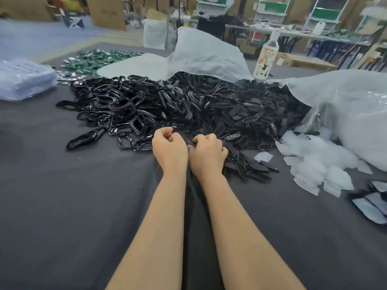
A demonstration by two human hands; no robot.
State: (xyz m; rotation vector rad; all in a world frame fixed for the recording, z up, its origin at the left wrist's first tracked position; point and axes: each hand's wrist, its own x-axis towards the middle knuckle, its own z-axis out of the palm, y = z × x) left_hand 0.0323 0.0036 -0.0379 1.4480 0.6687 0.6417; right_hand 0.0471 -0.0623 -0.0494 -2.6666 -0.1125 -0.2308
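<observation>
Right now both my hands sit knuckles-up on the grey cloth-covered tabletop, about midway across it, at the near fringe of the heap of black plastic parts. My left hand is curled into a loose fist, fingertips tucked toward the palm. My right hand is curled the same way just beside it, and the two are almost touching. I cannot tell whether either fist has anything inside it, as the fingers hide the palms.

The heap spreads from just beyond my knuckles toward the far edge. Glossy black frames lie just off my left hand toward the left edge. Flat black shells lie against the outer side of my right hand, touching it or very nearly.

Behind the heap a white plastic sack lies open, and a second sack slumps toward the right edge. Small clear bags are spilled in front of that second sack. A labelled bottle stands upright between the sacks near the far edge. Green parts are piled toward the far left corner, and a stack of clear trays sits at the left edge.
</observation>
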